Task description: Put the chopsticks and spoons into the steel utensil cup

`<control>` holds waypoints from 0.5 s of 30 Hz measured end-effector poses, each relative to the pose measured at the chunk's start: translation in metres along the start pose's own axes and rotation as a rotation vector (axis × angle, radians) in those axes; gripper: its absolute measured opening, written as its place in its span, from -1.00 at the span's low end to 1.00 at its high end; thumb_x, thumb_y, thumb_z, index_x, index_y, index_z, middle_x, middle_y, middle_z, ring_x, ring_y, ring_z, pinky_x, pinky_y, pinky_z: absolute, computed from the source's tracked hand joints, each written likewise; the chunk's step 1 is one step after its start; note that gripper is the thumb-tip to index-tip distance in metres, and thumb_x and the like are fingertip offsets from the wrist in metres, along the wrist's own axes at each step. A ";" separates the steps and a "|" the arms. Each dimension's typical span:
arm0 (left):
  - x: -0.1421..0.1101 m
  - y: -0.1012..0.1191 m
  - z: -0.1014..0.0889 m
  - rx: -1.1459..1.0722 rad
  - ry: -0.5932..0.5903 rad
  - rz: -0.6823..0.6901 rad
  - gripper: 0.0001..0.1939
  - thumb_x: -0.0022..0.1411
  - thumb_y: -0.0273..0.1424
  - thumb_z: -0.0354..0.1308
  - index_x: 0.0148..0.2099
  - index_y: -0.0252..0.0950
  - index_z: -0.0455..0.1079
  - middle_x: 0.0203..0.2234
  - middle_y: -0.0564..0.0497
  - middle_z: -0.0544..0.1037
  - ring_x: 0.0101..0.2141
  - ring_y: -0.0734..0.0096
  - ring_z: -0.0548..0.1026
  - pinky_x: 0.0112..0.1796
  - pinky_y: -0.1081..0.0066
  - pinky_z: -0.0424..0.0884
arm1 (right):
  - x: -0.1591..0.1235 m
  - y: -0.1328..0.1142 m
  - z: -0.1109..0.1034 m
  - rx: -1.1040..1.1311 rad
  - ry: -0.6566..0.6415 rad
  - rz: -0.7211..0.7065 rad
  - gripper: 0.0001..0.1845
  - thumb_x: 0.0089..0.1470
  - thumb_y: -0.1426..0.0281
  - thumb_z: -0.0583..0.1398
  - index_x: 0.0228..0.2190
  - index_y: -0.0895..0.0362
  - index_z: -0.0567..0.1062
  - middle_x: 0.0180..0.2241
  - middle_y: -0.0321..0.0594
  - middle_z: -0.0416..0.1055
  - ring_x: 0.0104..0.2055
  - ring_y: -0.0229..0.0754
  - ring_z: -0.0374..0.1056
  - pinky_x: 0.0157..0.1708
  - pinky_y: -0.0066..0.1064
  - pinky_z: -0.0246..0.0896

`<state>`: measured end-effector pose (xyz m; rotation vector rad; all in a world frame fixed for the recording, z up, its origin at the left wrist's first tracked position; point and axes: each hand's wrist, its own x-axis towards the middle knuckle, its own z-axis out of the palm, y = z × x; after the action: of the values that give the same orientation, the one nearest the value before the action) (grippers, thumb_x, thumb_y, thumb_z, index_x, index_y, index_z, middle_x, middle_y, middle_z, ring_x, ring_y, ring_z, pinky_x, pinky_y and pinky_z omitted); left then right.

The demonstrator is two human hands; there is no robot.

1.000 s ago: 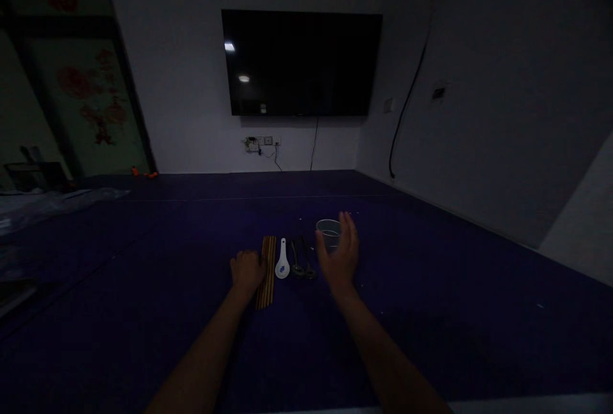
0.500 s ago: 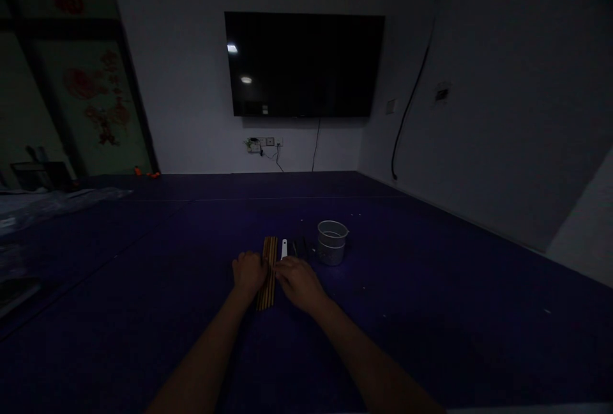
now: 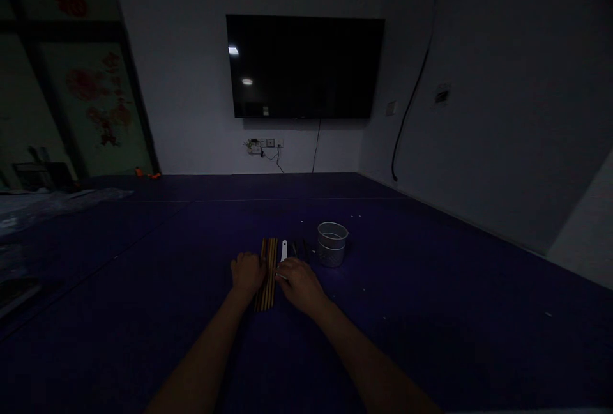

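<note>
A row of brown chopsticks point(image 3: 268, 259) lies on the dark blue surface point(image 3: 431, 286). My left hand point(image 3: 247, 273) rests curled against their left side, touching them. My right hand point(image 3: 297, 281) lies over the white spoon point(image 3: 284, 249), fingers bent down onto it; only the spoon's handle shows. Dark metal spoons point(image 3: 299, 248) lie just right of it, partly hidden. A small metal holder cup point(image 3: 331, 243) stands upright to the right, apart from both hands.
A black TV point(image 3: 304, 66) hangs on the far wall above a socket with cables point(image 3: 262, 144). Crumpled plastic sheeting point(image 3: 43, 200) lies at the far left. A black cable point(image 3: 412, 91) runs down the right wall.
My right hand left the metal cup and moved left, down onto the white spoon. The left hand has stayed by the chopsticks.
</note>
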<state>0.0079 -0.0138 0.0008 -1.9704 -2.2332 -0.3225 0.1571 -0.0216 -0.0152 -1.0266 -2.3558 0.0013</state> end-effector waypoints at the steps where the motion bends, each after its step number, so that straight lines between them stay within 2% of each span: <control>1: 0.000 0.000 0.000 -0.003 -0.002 0.000 -0.55 0.26 -0.25 -0.18 -0.18 -0.37 0.49 -0.25 -0.26 0.52 -0.09 0.09 0.41 -0.13 0.21 0.27 | 0.000 0.000 0.000 0.002 0.001 0.001 -0.80 0.09 0.47 0.09 -0.30 0.09 0.51 -0.29 -0.20 0.48 -0.14 -0.16 0.33 -0.12 -0.34 0.16; 10: 0.002 -0.002 0.001 0.013 0.010 0.019 -0.54 0.25 -0.25 -0.18 -0.18 -0.39 0.49 -0.26 -0.28 0.52 -0.10 0.09 0.42 -0.13 0.20 0.28 | 0.000 0.004 0.001 0.031 0.052 0.032 -0.78 0.12 0.45 0.06 -0.31 0.09 0.52 -0.28 -0.19 0.48 -0.14 -0.18 0.33 -0.13 -0.35 0.17; 15: 0.003 -0.004 0.002 0.026 0.007 0.022 -0.54 0.25 -0.26 -0.19 -0.17 -0.39 0.49 -0.26 -0.28 0.53 -0.10 0.09 0.42 -0.13 0.20 0.28 | 0.000 0.004 -0.001 0.037 0.039 0.033 -0.78 0.12 0.45 0.07 -0.31 0.11 0.52 -0.27 -0.18 0.48 -0.12 -0.18 0.32 -0.11 -0.37 0.15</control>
<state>0.0038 -0.0104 -0.0006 -1.9768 -2.1986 -0.2956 0.1599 -0.0192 -0.0153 -1.0385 -2.2948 0.0367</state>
